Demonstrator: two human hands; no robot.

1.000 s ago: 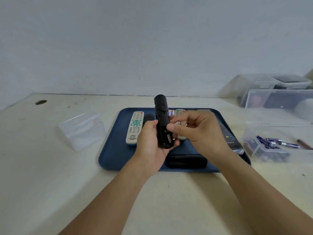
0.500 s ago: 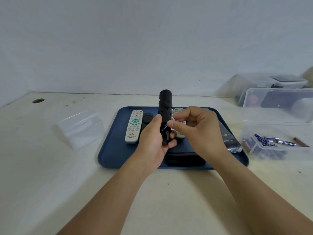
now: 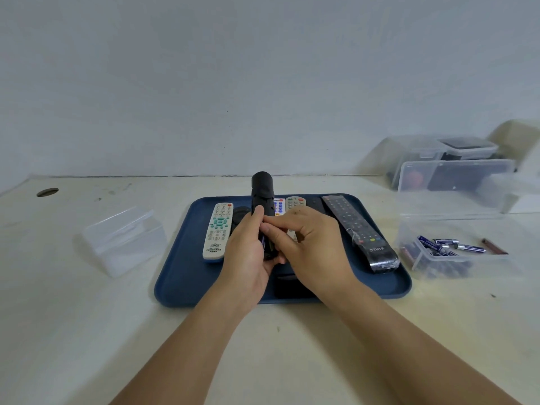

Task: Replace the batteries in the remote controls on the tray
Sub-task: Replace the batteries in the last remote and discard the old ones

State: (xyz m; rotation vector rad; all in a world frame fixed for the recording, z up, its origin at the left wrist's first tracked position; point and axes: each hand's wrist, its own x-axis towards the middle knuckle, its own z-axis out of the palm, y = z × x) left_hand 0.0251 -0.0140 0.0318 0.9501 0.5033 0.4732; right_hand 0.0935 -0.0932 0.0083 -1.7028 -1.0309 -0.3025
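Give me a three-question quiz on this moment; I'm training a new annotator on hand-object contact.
1. True or false: the left hand grips the black remote upright above the blue tray.
2. Where do the loose batteries lie? A) on the tray B) in the clear bin to the right C) in the small clear box on the left
3. Fill in: the right hand has its fingertips at the black remote's ____ end.

Key: 1 true; 2 B; 3 lower
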